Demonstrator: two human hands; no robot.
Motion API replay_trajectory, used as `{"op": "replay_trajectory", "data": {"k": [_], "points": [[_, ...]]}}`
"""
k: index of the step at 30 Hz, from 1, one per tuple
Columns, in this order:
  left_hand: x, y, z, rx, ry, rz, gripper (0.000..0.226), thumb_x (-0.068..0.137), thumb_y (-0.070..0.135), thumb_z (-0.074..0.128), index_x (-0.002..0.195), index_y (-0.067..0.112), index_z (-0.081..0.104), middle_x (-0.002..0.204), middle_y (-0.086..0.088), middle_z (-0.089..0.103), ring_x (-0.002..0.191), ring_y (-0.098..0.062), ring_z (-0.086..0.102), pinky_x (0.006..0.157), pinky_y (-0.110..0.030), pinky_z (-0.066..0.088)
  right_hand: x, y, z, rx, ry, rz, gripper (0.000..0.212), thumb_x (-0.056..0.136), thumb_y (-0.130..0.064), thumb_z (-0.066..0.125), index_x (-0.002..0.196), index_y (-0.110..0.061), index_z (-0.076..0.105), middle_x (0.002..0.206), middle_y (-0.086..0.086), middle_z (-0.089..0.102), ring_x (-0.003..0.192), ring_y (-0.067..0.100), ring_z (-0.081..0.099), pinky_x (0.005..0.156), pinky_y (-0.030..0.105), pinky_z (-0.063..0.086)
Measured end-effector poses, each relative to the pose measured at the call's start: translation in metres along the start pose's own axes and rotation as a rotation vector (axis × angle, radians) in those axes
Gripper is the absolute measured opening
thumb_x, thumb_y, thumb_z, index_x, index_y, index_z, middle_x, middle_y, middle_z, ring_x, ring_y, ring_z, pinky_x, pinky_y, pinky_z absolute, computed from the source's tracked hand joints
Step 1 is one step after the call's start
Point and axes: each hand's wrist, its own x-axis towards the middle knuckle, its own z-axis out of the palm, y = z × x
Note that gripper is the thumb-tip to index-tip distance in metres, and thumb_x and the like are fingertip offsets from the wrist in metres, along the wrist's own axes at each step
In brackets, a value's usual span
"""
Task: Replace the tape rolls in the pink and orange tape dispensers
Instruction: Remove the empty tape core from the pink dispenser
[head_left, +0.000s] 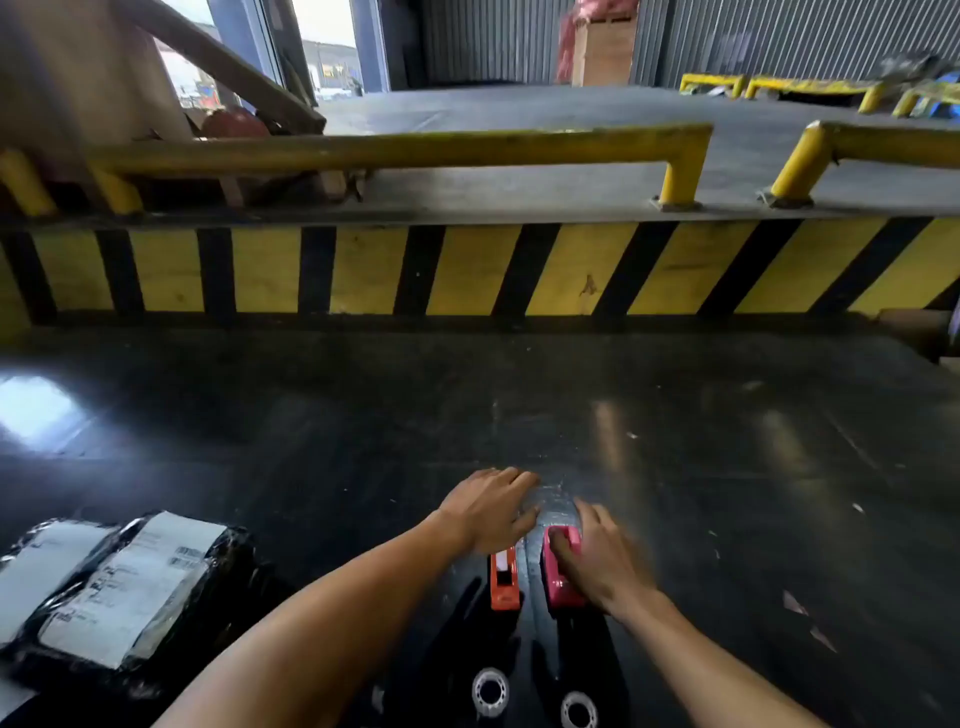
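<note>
head view looks down on a dark shiny work surface (260, 441), where the orange tape dispenser (504, 582) and pink tape dispenser (558, 577) sit side by side, close but apart. the right hand (602, 564) is wrapped over the pink one, fingers closed on its body, probably to steady or lift it. the left hand (488, 512) lies spread and flat just beyond the orange one, gripping nothing that shows. two clear tape rolls (490, 691) wait nearest the person, likely the replacements, kept within easy reach. wrapped parcels (124, 587) lie well apart at the left. neither dispenser seems opened yet.
</note>
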Motion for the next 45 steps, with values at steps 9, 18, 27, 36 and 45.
{"op": "replay_trajectory", "data": {"k": [9, 18, 27, 36, 45], "points": [[0.023, 0.014, 0.065, 0.039, -0.256, 0.057, 0.08, 0.086, 0.008, 0.057, 0.155, 0.02, 0.02, 0.158, -0.007, 0.035, 0.13, -0.037, 0.052, 0.102, -0.048, 0.047, -0.02, 0.035, 0.066, 0.12, -0.103, 0.166, 0.055, 0.082, -0.057, 0.047, 0.127, -0.023, 0.048, 0.11, 0.006, 0.062, 0.103, 0.029, 0.058, 0.085, 0.044, 0.052], [0.027, 0.024, 0.091, -0.053, -0.295, 0.014, 0.073, 0.081, 0.012, 0.071, 0.146, 0.013, 0.036, 0.149, -0.018, 0.039, 0.133, -0.041, 0.044, 0.105, -0.053, 0.045, -0.022, 0.058, 0.071, 0.151, -0.133, 0.164, 0.033, 0.083, -0.033, 0.053, 0.116, -0.029, 0.056, 0.107, 0.003, 0.064, 0.104, 0.027, 0.06, 0.085, 0.039, 0.051], [0.023, 0.036, 0.097, -0.081, -0.238, -0.029, 0.068, 0.086, 0.011, 0.069, 0.146, 0.008, 0.037, 0.155, -0.018, 0.033, 0.139, -0.039, 0.038, 0.111, -0.05, 0.041, -0.013, 0.061, 0.089, 0.187, -0.054, 0.268, 0.054, 0.064, -0.066, 0.053, 0.099, -0.026, 0.065, 0.092, -0.003, 0.07, 0.089, 0.022, 0.066, 0.075, 0.038, 0.056], [0.027, 0.033, 0.096, -0.081, -0.246, -0.052, 0.058, 0.086, 0.008, 0.065, 0.14, 0.009, 0.045, 0.142, -0.018, 0.044, 0.128, -0.038, 0.048, 0.102, -0.05, 0.048, -0.005, 0.057, 0.099, 0.16, -0.006, 0.35, 0.053, 0.064, -0.063, 0.052, 0.092, -0.02, 0.066, 0.091, 0.003, 0.069, 0.086, 0.027, 0.066, 0.073, 0.038, 0.056], [0.004, 0.039, 0.106, -0.029, -0.193, 0.045, 0.064, 0.085, 0.013, 0.063, 0.144, 0.015, 0.041, 0.134, -0.014, 0.05, 0.125, -0.034, 0.048, 0.099, -0.048, 0.048, -0.028, 0.092, 0.052, 0.147, -0.178, 0.187, 0.052, 0.077, -0.03, 0.071, 0.125, -0.018, 0.057, 0.117, 0.007, 0.055, 0.109, 0.025, 0.055, 0.089, 0.03, 0.043]]}}
